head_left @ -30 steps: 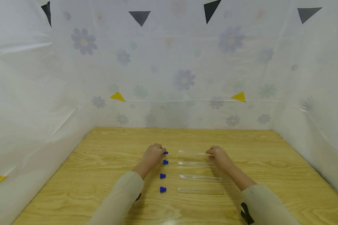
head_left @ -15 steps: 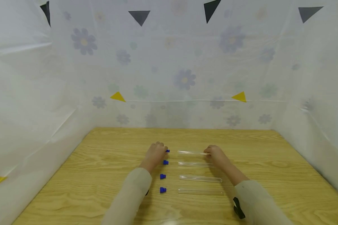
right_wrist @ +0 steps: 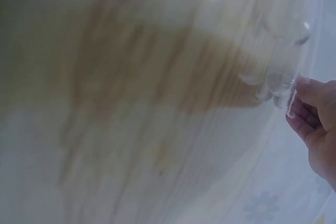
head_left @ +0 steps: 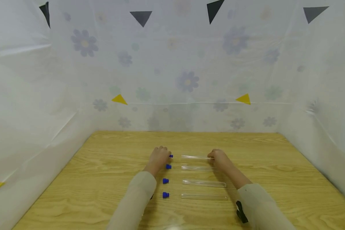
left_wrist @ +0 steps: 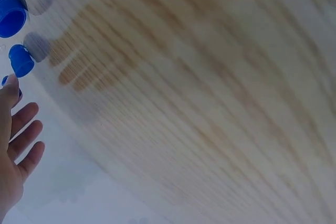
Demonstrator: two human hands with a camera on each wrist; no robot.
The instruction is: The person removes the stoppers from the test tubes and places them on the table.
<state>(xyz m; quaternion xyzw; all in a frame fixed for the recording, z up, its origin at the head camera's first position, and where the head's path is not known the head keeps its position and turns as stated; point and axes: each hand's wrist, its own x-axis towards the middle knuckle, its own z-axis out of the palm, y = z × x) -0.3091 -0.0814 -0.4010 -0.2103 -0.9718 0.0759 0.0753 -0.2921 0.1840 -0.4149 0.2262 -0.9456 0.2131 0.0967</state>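
My left hand point(head_left: 158, 159) pinches a small blue test tube stopper point(head_left: 171, 156) between thumb and index finger. In the left wrist view the other fingers of the left hand point(left_wrist: 18, 145) spread away from it. Across a short gap lies a clear test tube point(head_left: 194, 157), level with the stopper, its closed end pinched by my right hand point(head_left: 222, 161). The right wrist view shows that tube end point(right_wrist: 290, 106) between the thumb and fingers. Nearest to the left hand on the table is another blue stopper point(head_left: 168, 166); a second clear tube point(head_left: 196, 168) runs partly behind the right hand.
Two more blue stoppers, one point(head_left: 165, 181) above the other point(head_left: 165, 195), continue the column towards me. Beside them lie two more clear tubes, a farther one point(head_left: 204, 183) and a nearer one point(head_left: 204, 196). The wooden table point(head_left: 109, 150) ends at a white flowered curtain point(head_left: 166, 80).
Compared with a second ago, my left hand has shifted a little right with the stopper. My right hand has moved slightly left with the tube. In the last half second both barely move.
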